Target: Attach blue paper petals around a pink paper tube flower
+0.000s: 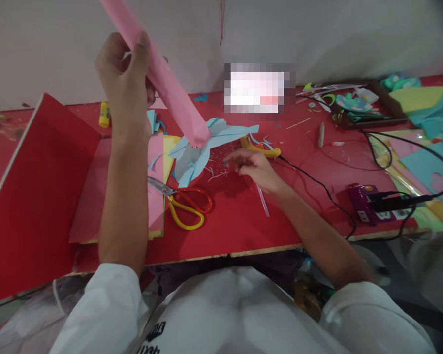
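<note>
Pink paper roll (174, 101) looks light, easily crushed, best pinched mid-length as in the left hand (127, 73); blue cutout (229, 133) between hands; right hand (258, 171) loosely spread.

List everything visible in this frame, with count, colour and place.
pink folded paper: 1, pink, raised at left
cut paper shape: 1, light blue, at its lower end
scissors: 1, red and yellow handles, centre-left
capped tube: 1, yellow, back left
glue gun: 1, yellow, beyond right hand
clear stick: 1, near right hand
box: 1, purple, right
cables: several, black, right
tray: 1, dark, filled, back right
sheets: several, mixed colours, left and right
scraps: uncounted, centre
board: 1, red, left
table: 1, red
wall: pale, behind
cord: reddish, on wall
pixelated patch: 1, unreadable
shirt: white
hands: left, right
</note>
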A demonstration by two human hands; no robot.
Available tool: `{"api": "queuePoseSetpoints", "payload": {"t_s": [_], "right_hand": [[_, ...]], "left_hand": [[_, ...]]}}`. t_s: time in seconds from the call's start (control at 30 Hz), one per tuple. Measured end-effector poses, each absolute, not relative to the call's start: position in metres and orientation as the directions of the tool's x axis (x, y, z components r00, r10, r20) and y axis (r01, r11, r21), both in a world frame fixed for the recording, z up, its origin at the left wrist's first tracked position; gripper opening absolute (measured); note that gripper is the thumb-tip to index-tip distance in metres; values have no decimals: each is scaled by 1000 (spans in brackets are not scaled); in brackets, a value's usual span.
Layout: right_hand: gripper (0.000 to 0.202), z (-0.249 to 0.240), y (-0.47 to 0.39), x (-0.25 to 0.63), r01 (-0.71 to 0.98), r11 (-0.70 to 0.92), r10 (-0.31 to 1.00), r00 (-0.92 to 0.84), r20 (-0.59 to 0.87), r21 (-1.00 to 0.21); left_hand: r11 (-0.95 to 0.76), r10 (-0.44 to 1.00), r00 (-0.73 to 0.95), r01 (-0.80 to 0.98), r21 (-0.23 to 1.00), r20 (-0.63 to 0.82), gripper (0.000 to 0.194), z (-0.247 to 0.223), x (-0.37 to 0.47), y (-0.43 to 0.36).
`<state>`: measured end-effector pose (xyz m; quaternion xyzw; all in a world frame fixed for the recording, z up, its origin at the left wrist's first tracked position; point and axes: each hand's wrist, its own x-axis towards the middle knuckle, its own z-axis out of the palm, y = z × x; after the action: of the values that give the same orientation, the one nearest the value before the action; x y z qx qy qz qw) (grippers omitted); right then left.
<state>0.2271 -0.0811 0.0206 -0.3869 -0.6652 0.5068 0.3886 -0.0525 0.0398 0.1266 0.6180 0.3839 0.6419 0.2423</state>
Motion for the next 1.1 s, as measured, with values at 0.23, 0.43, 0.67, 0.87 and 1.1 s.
{"api": "queuePoseSetpoints", "payload": {"t_s": [0.23,0.43,0.67,0.87,1.1], "right_hand": [[42,20,-78,230,145,199,895,-430,119,-969],[42,20,-78,228,102,156,891,-443,96,-982],[42,18,-76,229,104,155,890,-446,93,-982],[42,16,-76,230,95,149,891,-444,92,-984],[30,12,-74,230,97,139,900,-427,85,-986]], "left_hand": [[-416,890,-89,242,877,447,51,114,-49,48],[-257,953,-132,130,958,274,55,100,-65,60],[-18,968,-249,18,1000,22,50,91,-83,67],[-61,921,-384,-308,950,-65,19,91,-68,38],[-3,958,-245,-529,848,-150,29,95,-54,35]]}}
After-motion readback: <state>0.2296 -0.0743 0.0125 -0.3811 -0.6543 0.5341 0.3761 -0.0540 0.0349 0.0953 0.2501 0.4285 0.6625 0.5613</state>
